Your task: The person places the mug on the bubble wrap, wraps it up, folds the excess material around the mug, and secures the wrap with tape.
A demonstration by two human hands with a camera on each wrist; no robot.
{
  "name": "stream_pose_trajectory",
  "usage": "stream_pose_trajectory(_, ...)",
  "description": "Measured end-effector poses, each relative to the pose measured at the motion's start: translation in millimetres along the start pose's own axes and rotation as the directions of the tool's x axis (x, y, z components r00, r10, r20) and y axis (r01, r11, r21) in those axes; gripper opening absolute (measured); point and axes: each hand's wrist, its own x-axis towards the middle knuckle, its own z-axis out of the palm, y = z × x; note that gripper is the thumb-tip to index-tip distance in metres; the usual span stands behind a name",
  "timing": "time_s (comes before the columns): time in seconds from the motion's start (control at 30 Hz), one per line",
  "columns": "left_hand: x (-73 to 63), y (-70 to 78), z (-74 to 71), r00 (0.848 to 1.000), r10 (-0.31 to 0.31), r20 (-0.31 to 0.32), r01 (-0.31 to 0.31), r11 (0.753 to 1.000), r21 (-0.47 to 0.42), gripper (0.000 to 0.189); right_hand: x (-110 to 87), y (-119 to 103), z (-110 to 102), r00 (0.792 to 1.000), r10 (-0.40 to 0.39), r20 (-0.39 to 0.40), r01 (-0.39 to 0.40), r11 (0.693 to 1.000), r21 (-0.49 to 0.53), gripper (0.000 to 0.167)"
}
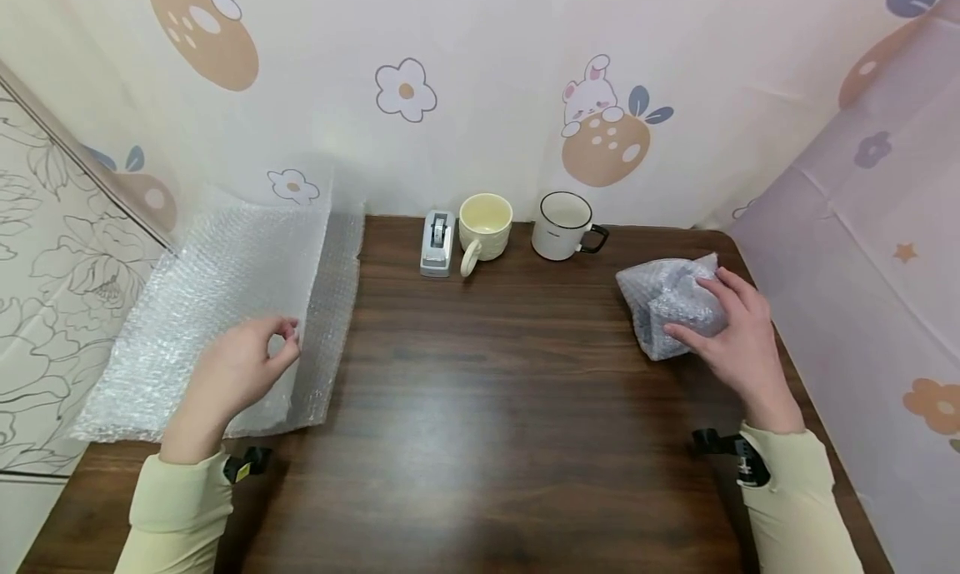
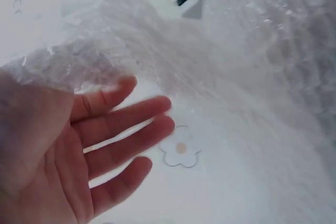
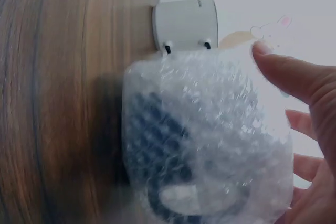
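At the left, a large sheet of bubble wrap (image 1: 217,257) lies folded over, with its near layer's edge raised. My left hand (image 1: 236,366) pinches that edge between thumb and index finger. The other fingers (image 2: 131,145) stay extended below it in the left wrist view. At the right of the table sits a bubble-wrapped bundle (image 1: 667,299). A dark blue thing with a handle-like loop shows through its wrap (image 3: 163,129). My right hand (image 1: 742,341) is spread loosely about the bundle, the thumb (image 3: 289,72) standing off from it in the right wrist view.
Along the back edge of the dark wooden table (image 1: 450,424) stand a tape dispenser (image 1: 437,245), a pale yellow mug (image 1: 491,232) and a white mug (image 1: 558,232) with black rim and handle. A patterned curtain (image 1: 487,74) hangs right behind, and another (image 1: 877,249) borders the right side.
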Motion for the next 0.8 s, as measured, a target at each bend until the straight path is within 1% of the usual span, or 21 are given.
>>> stream_pose_trajectory(0.1,0.8,3.0,-3.6,0.998,0.035,-0.060,-0.036,0.999,-0.006,0.005,-0.8,-6,0,0.995,-0.069,-0.076,0.071,0.997,0.030,0.075)
stream_pose_trajectory(0.2,1.4,7.9,-6.8,0.991,0.074,-0.109,-0.077,0.997,-0.024,0.010,-1.6,-13,1,0.980,-0.132,-0.148,0.141,0.988,0.055,0.068)
stream_pose_trajectory(0.27,1.4,11.7,-8.8,0.983,0.112,-0.146,-0.118,0.993,-0.032,0.015,-1.6,-18,2,0.968,-0.167,-0.190,0.183,0.981,0.069,0.062)
stream_pose_trajectory(0.33,2.0,16.2,-10.9,0.968,0.173,-0.183,-0.184,0.982,-0.042,0.016,-1.7,-23,4,0.956,-0.185,-0.228,0.207,0.975,0.076,0.057)
stream_pose_trajectory(0.4,3.1,21.5,-12.6,0.942,0.253,-0.219,-0.271,0.961,-0.060,0.016,-2.1,-27,7,0.948,-0.184,-0.259,0.210,0.974,0.079,0.052)
stream_pose_trajectory(0.43,3.8,24.9,-13.4,0.925,0.302,-0.230,-0.325,0.943,-0.073,0.015,-2.4,-29,8,0.945,-0.181,-0.271,0.209,0.975,0.079,0.050)
stream_pose_trajectory(0.5,5.3,33.1,-14.1,0.886,0.401,-0.235,-0.431,0.897,-0.096,0.013,-2.9,-32,11,0.940,-0.181,-0.289,0.210,0.975,0.074,0.046)
stream_pose_trajectory(0.53,5.8,37.9,-13.8,0.868,0.443,-0.226,-0.475,0.873,-0.111,0.011,-3.3,-33,12,0.937,-0.185,-0.295,0.215,0.974,0.071,0.044)
stream_pose_trajectory(0.6,6.2,47.9,-11.7,0.835,0.514,-0.196,-0.542,0.828,-0.139,0.008,-3.8,-35,16,0.933,-0.196,-0.301,0.226,0.972,0.069,0.040)
stream_pose_trajectory(0.63,6.1,53.0,-9.8,0.823,0.541,-0.173,-0.565,0.811,-0.153,0.008,-4.2,-36,18,0.930,-0.206,-0.305,0.237,0.969,0.068,0.039)
stream_pose_trajectory(0.77,4.7,70.3,2.2,0.788,0.609,-0.089,-0.614,0.766,-0.189,0.007,-4.5,-41,27,0.910,-0.269,-0.316,0.304,0.950,0.066,0.037)
stream_pose_trajectory(0.8,4.5,74.0,5.7,0.779,0.623,-0.072,-0.623,0.757,-0.194,0.008,-4.3,-43,30,0.902,-0.293,-0.316,0.328,0.943,0.062,0.038)
